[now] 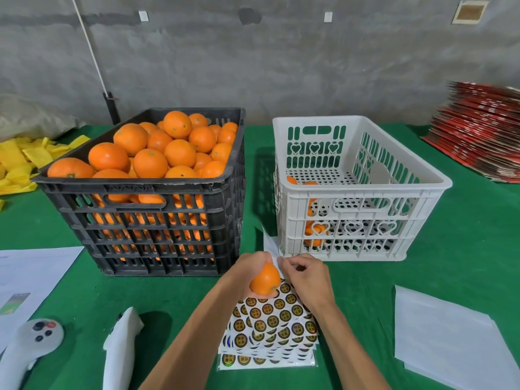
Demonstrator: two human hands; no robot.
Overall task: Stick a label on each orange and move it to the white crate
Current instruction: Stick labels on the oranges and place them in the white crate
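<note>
One orange (265, 279) sits gripped in the left hand (247, 274), held above the far end of the label sheets (270, 330); the right hand (305, 273), just beside it, has its fingers curled in a pinch, though whether a label is between them I cannot tell; the white crate (363, 190) lies just beyond and to the right of both hands, nearer the right one; the black crate (146, 192) of unlabelled fruit stands beyond the left hand
</note>
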